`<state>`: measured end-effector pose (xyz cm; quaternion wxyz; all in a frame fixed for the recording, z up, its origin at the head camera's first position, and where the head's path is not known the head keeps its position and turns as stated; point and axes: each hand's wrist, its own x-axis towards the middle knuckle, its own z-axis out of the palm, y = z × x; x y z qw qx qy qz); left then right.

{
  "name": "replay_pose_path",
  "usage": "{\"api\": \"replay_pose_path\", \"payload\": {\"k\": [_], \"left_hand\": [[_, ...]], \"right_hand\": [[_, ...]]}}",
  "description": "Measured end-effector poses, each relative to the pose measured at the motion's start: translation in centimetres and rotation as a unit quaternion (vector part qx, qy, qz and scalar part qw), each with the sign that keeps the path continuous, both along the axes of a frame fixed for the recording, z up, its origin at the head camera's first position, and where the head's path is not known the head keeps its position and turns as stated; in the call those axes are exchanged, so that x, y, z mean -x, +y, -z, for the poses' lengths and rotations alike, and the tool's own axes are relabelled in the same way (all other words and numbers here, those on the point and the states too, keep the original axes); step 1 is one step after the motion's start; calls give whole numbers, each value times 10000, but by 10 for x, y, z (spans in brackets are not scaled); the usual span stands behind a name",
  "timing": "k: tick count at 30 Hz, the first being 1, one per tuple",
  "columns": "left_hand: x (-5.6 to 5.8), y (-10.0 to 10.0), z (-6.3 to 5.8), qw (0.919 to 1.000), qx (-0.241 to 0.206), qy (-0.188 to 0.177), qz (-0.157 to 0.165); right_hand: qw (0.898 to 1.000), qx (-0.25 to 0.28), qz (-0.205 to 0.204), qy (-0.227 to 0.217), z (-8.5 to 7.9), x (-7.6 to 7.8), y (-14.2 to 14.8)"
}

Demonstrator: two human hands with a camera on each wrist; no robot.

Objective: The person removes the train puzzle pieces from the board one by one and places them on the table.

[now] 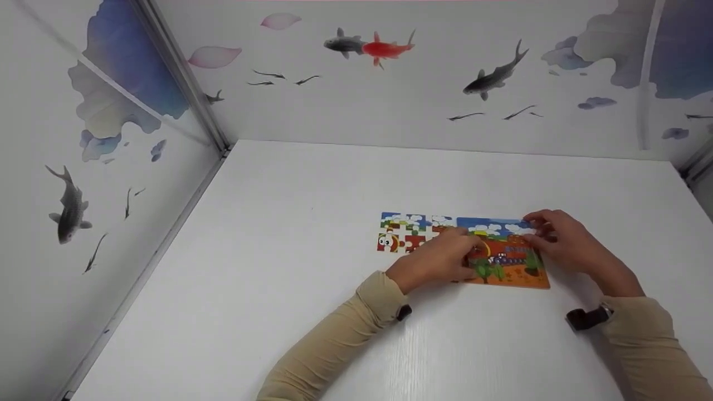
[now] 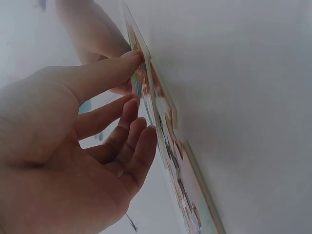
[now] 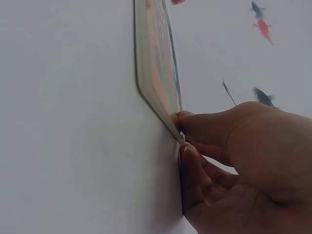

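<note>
A colourful jigsaw puzzle board (image 1: 515, 278) lies flat on the white table, its picture showing sky, clouds, green plants and orange ground. My left hand (image 1: 440, 259) reaches over the board's left part and hides some of it. In the left wrist view, its thumb and forefinger pinch a thin coloured puzzle piece (image 2: 138, 85) close over the board, the other fingers curled. At the board's upper right corner is my right hand (image 1: 568, 245). Its thumb rests on the picture, and the forefinger sits at the edge, gripping the board (image 3: 148, 83) there.
Left of the board lie several loose puzzle pieces (image 1: 388, 241) in rows, partly covered by my left hand. White panels (image 1: 423, 100) printed with fish and petals stand behind and at the left of the table (image 1: 250, 278). Each wrist wears a dark strap (image 1: 587, 318).
</note>
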<state>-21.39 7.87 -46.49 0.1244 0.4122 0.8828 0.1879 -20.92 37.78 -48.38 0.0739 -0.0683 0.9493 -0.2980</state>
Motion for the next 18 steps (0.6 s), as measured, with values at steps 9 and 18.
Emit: {"api": "replay_pose_path", "payload": {"k": [9, 18], "left_hand": [[2, -2, 0, 9995, -224, 107, 203], [2, -1, 1, 9992, -179, 249, 256]], "right_hand": [[10000, 7, -35, -42, -1, 2, 0], [10000, -63, -30, 39, 2, 3, 1]]}}
